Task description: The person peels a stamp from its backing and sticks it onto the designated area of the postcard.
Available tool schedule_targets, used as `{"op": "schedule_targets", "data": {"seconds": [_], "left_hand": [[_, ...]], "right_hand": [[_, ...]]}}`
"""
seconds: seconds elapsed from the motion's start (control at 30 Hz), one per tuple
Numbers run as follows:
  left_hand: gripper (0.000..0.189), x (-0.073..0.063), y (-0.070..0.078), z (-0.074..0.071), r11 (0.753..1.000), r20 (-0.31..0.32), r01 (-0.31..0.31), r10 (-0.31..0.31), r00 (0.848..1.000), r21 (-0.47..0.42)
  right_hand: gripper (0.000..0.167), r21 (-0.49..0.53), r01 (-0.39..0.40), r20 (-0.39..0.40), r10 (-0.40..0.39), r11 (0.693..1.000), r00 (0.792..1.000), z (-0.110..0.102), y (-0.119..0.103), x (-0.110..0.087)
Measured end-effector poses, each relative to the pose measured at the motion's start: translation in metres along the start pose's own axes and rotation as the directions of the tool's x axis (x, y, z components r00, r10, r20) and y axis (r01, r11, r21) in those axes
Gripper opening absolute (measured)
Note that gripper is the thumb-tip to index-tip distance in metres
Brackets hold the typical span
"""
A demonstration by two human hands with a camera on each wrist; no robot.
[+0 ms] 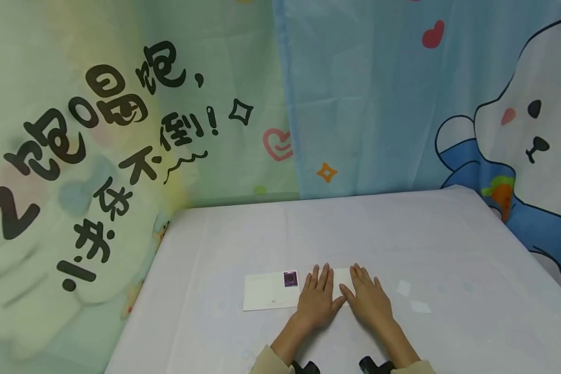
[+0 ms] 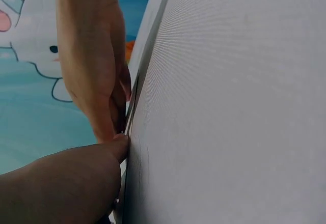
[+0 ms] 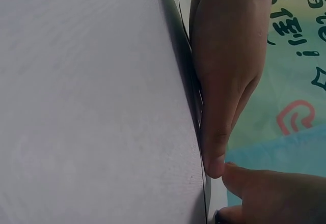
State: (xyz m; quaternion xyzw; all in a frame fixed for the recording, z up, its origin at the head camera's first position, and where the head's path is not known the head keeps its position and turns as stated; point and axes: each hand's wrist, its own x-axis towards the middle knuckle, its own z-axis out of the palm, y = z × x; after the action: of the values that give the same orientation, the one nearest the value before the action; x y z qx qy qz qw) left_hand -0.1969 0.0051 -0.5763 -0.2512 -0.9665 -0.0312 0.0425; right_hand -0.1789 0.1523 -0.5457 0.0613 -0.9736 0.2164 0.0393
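Both hands lie flat on a piece of white paper (image 1: 341,275) on the table, and they cover most of it. My left hand (image 1: 315,301) presses its left part with straight fingers. My right hand (image 1: 369,301) rests on the right part, fingers also straight. In the head view the two thumbs meet or nearly meet near the paper's lower edge. Left of the left hand lies a white envelope-like card (image 1: 268,293) with a purple stamp-like picture (image 1: 290,279) in its upper right corner. The wrist views show the left thumb (image 2: 66,183) and right thumb (image 3: 275,188) close to the other hand.
Two small whitish squares lie right of the right hand, an upper square (image 1: 404,288) and a lower square (image 1: 421,307). A white cloth covers the table (image 1: 243,234). Printed curtains (image 1: 355,104) hang behind it and along its sides.
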Motion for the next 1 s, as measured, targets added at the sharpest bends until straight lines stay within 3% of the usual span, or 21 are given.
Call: {"op": "schedule_targets", "data": {"seconds": [0.23, 0.57, 0.8, 0.9, 1.0], "left_hand": [[0.068, 0.002, -0.002, -0.002, 1.0, 0.015, 0.003, -0.004, 1.0, 0.019], [0.069, 0.003, -0.001, -0.006, 1.0, 0.018, 0.01, -0.01, 1.0, -0.02], [0.061, 0.005, -0.003, -0.005, 0.994, -0.085, 0.03, -0.039, 0.996, -0.107], [0.056, 0.006, -0.004, -0.008, 0.986, -0.152, 0.047, -0.071, 0.986, -0.16], [0.051, 0.006, -0.01, -0.019, 0.968, -0.225, 0.056, -0.113, 0.968, -0.244]], "right_hand": [[0.061, -0.038, -0.018, -0.003, 0.018, 0.999, 1.0, 0.0, -0.003, 0.003], [0.059, -0.006, -0.013, -0.035, 0.013, 1.0, 0.999, 0.006, 0.003, 0.003], [0.053, 0.175, -0.029, -0.09, 0.045, 0.984, 0.995, 0.006, 0.01, 0.008], [0.051, 0.237, -0.042, -0.135, 0.076, 0.971, 0.988, 0.001, 0.013, 0.008], [0.049, 0.244, -0.053, -0.192, 0.102, 0.968, 0.976, -0.006, 0.015, 0.007]]}}
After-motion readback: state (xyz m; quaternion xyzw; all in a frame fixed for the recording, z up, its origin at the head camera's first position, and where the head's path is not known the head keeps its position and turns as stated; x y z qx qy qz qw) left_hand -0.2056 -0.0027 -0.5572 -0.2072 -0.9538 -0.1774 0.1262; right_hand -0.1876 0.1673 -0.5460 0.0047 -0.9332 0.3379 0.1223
